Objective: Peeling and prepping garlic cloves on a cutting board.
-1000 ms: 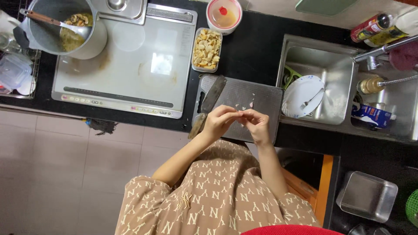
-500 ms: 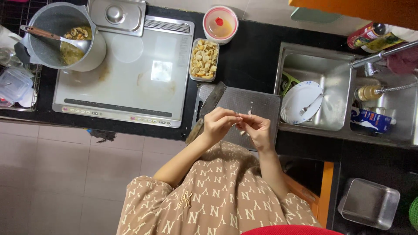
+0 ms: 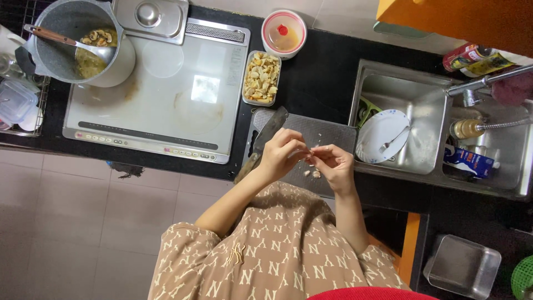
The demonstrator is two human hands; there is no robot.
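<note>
Left hand: the left hand [image 3: 280,156] is curled over the grey cutting board [image 3: 327,133], its fingertips pinched on a small pale piece [image 3: 310,151], likely a garlic clove, that sits between both hands.
Right hand: the right hand [image 3: 335,165] meets the left from the other side, fingers bent and closed on the same small piece; the two hands touch at the fingertips.
Peeled bits: a few small pale bits [image 3: 312,174] lie on the board just below the hands.
Knife: a broad-bladed knife [image 3: 265,138] lies on the left part of the board, partly under the left hand, handle toward the person.
Container of pieces: a rectangular tray of pale cut pieces [image 3: 262,78] stands beyond the board, just beside the cooktop.
Cooktop: a flat white induction cooktop [image 3: 166,105] is left of the board, with stains on its surface.
Pot: a grey pot [image 3: 78,41] with food and a wooden-handled ladle [image 3: 66,40] stands on the cooktop's far left corner.
Round tub: a round lidded tub with a red rim [image 3: 283,33] sits on the black counter behind the tray.
Sink: the steel sink [image 3: 411,94] right of the board holds a white plate [image 3: 380,135] with a utensil on it.
Steel tray: a square steel tray [image 3: 463,266] sits low at the right.
</note>
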